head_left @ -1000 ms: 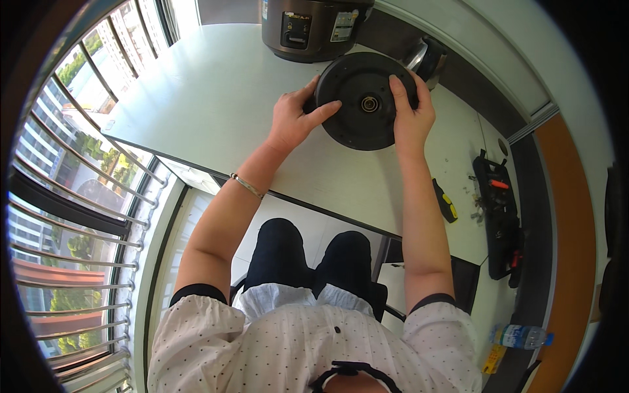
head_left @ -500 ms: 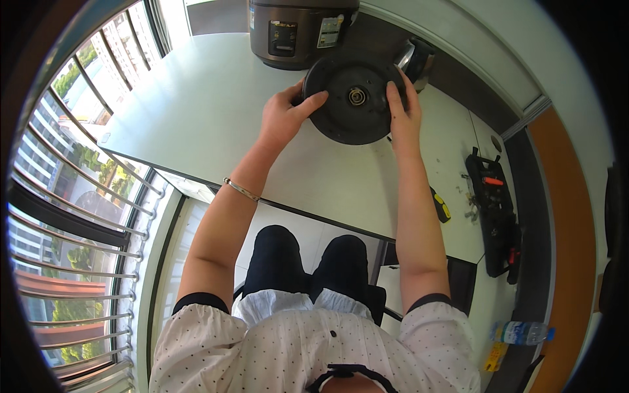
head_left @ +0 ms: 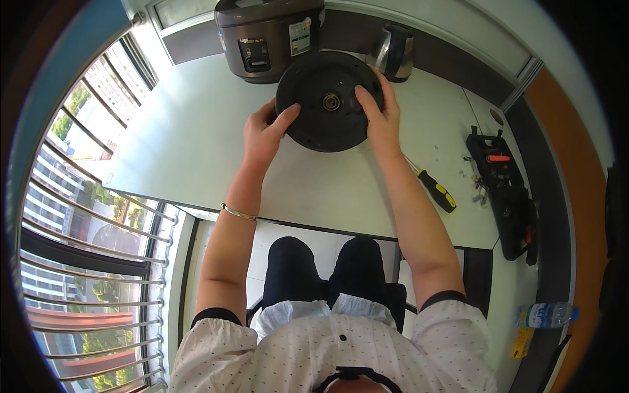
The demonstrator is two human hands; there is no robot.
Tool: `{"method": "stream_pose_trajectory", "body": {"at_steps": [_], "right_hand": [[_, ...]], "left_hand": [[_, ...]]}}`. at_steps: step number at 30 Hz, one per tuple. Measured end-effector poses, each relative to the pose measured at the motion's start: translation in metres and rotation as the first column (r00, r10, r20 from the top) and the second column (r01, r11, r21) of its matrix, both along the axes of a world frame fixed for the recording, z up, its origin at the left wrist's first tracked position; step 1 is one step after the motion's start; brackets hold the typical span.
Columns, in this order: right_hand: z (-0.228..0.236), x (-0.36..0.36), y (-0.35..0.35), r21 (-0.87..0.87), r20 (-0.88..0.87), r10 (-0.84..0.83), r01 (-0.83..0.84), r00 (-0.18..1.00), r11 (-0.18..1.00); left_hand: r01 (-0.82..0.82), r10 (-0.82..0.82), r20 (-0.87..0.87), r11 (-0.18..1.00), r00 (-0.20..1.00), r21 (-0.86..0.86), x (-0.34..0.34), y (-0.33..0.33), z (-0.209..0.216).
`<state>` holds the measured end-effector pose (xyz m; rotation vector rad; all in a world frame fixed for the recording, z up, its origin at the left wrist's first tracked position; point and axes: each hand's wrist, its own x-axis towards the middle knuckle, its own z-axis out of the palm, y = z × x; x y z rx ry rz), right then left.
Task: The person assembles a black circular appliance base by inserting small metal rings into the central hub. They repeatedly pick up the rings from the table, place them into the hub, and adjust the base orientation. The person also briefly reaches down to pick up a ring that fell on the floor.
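Observation:
Between my two hands is a round black disc-shaped part point(head_left: 321, 131), its flat face turned up toward me. A brass-coloured coiled ring sits at its centre, with small holes around it. My left hand point(head_left: 267, 134) grips the left rim, thumb on the face and fingers hidden behind. On the right rim, my right hand point(head_left: 382, 118) holds it the same way, its thumb pressing the face. The disc is held above the white table point(head_left: 314, 190), in front of a brown rice cooker point(head_left: 262, 46).
A steel kettle point(head_left: 394, 54) stands at the back. Right of my forearm lies a yellow-and-black screwdriver point(head_left: 437, 191). Beyond it are loose small metal pieces and a black tool case point(head_left: 501, 190). A water bottle point(head_left: 547, 316) lies at lower right; a barred window is on the left.
My view has shifted, so the disc and both hands appear further left. More of the kettle and screwdriver shows now. Both hands keep the same hold on the disc.

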<state>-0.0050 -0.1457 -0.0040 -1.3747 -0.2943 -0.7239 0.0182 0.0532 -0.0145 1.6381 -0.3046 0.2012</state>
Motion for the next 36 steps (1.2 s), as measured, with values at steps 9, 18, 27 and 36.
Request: {"method": "stream_pose_trajectory", "body": {"at_steps": [9, 18, 27, 36], "right_hand": [[-0.001, -0.004, 0.002, 0.010, 0.007, -0.002, 0.002, 1.000, 1.000], [0.002, -0.007, 0.006, 0.065, -0.020, 0.003, -0.001, 1.000, 0.998], [0.003, -0.008, 0.006, 0.056, -0.038, -0.025, 0.027, 0.999, 0.998], [0.003, -0.005, 0.004, 0.056, -0.032, 0.001, 0.000, 1.000, 0.998]], "left_hand": [[0.033, -0.031, 0.034, 0.999, 0.999, -0.042, -0.003, 0.001, -0.001], [0.072, -0.072, -0.001, 0.997, 0.997, 0.018, -0.001, 0.007, -0.002], [0.232, -0.233, 0.065, 0.973, 0.970, 0.016, 0.000, 0.016, -0.004], [0.224, -0.223, 0.076, 0.975, 0.972, 0.003, 0.007, 0.013, -0.010]]}}
